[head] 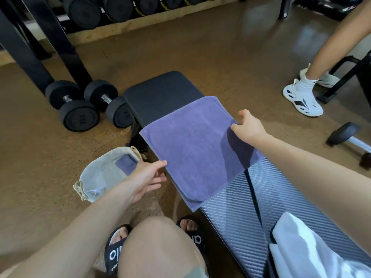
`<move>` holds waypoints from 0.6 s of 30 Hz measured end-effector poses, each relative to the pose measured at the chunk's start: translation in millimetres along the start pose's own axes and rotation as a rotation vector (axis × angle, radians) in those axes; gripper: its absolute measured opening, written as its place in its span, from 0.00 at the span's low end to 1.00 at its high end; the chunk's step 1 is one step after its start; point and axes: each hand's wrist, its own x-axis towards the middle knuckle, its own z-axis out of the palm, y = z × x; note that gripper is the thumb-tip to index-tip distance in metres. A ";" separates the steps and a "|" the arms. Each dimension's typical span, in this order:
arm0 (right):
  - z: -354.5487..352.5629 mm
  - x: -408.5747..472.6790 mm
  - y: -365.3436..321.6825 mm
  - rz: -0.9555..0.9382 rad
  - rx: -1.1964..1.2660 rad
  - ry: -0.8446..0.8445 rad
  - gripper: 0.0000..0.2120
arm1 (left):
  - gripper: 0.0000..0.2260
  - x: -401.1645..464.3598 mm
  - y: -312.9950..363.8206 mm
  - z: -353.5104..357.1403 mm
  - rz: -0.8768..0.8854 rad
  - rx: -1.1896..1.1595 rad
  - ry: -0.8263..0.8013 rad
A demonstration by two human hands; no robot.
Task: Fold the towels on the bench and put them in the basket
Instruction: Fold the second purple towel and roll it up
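Towel across the table, basket on the floor to our left.

We see the towel (192, 145) lying across the middle of the table (160, 91), its near-left part overhanging the table's edge. Our right hand (248, 126) is at the towel's right edge, our left hand (148, 177) at its left corner. The basket (104, 173) sits on the floor (220, 47) left of the table, just behind our left hand, with a folded towel (126, 163) in it. A second towel (309, 249) lies on the table's near end, at our right. Two dumbbells (80, 105) rest on the floor, left of the table's far end, and a rack (120, 9) of weights stands farther behind them.
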 end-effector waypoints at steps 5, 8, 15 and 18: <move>-16.8 -35.8 44.4 0.116 -0.088 -0.015 0.17 | 0.11 -29.0 -12.0 27.9 0.006 0.173 -0.094; -22.1 -46.0 59.6 0.180 -0.009 0.012 0.11 | 0.06 -33.7 -12.1 39.6 0.007 0.233 -0.104; -29.9 -43.6 82.1 0.297 0.330 0.076 0.04 | 0.08 -47.5 -11.1 54.1 -0.045 0.303 -0.060; -32.8 -41.1 86.8 0.336 0.395 -0.015 0.05 | 0.08 -51.4 -17.0 65.5 -0.047 0.295 -0.033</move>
